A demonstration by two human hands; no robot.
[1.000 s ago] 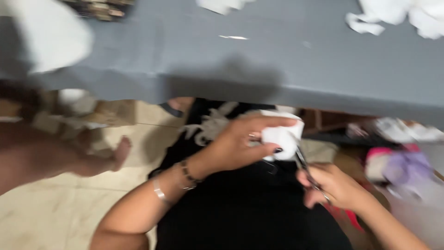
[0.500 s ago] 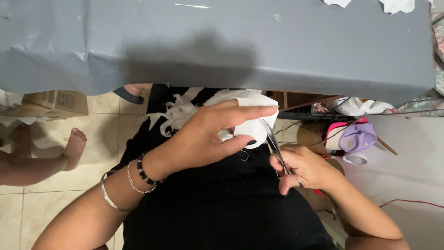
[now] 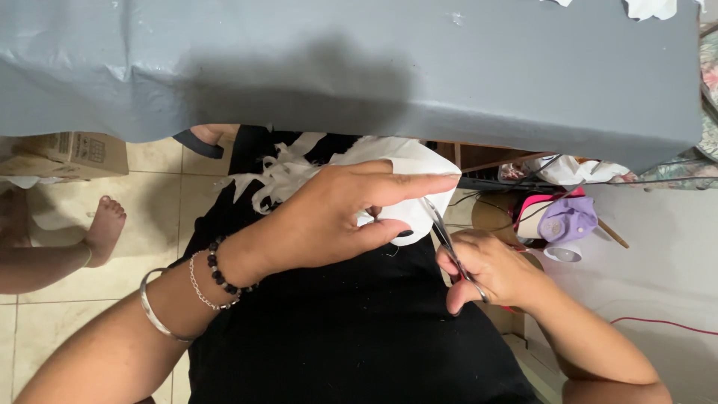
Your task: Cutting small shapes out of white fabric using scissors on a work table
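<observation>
a grey table (image 3: 449, 82) fills the top of the view, its cloth edge hanging just above the lap. on its far edge lie white scraps (image 3: 651, 7). below it a black skirt (image 3: 336, 329) covers the lap, with loose white strips (image 3: 280, 176) heaped on it near the table edge. a cardboard box (image 3: 71, 153) sits on the tiled floor at the left; what it holds cannot be told. beside it another person's bare foot (image 3: 101, 228) rests on the tiles.

the left hand (image 3: 336, 217) comes in from the lower left, forearm slanting up, palm down, with a bangle (image 3: 153, 314) and a bead bracelet (image 3: 221, 273) at the wrist. its thumb and fingers are pinched on a white cloth (image 3: 415, 194), index finger stretched straight along the top of it. the cloth is held over the lap, just under the table edge.

the right hand (image 3: 486, 273) comes in from the lower right, fingers curled through the handles of the scissors (image 3: 449, 243). the scissors run aslant, tips up and to the left, meeting the cloth's right edge; whether the blades are parted cannot be told.

a purple thing (image 3: 568, 218) lies at the right, near a pink one (image 3: 542, 206).
</observation>
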